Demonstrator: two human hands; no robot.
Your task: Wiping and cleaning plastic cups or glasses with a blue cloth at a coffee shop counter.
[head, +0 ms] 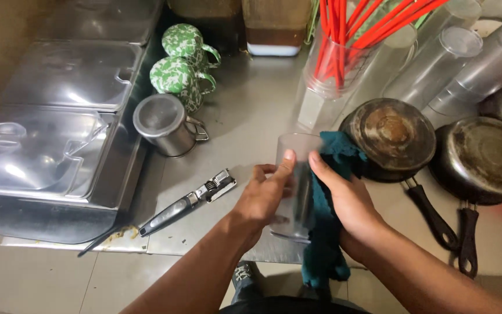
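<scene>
Fingers of the left hand (265,195) wrap around a clear plastic tumbler (295,186), the thumb pressed against its rim, gripping it from the left side. On the other side, the right hand (347,200) closes on a dark teal cloth (329,221) and presses it against the tumbler's wall, thumb up near the rim; the cloth bunches above the hand and hangs down below the wrist. The tumbler is held upright above the front edge of a steel counter (251,110). To the left on the counter lies a metal tool with a dark handle (187,202), and beyond it stand a lidded steel mug (167,125) and two green-and-white speckled mugs (182,64). Covered steel pans (47,145) sit at far left. To the right rest two dark frying pans (437,151), close beside each other, handles pointing toward the person. Behind them lie stacked clear tumblers (460,58) and a clear container of red sticks (344,52)
</scene>
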